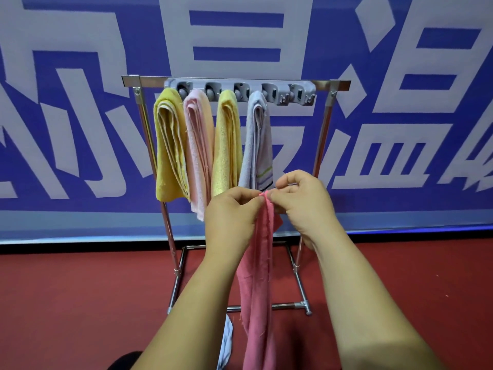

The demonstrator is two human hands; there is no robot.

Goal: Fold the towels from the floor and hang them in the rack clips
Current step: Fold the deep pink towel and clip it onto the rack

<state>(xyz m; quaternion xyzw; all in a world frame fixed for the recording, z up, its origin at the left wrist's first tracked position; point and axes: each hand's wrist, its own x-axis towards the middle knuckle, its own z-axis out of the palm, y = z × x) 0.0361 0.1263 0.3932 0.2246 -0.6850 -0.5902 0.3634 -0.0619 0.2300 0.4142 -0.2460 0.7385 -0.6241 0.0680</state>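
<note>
I see the left hand (234,209) and the right hand (301,201) both pinching the top edge of the pink towel (260,276). It hangs limp in front of the rack (149,80). It looks soft and light, so I would grip it near the top corners.

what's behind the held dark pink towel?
The rack's base bars and red floor show either side of the dark pink towel; the bar stretch behind it is covered. A pale towel on the floor beside it is partly hidden by the left arm.
</note>
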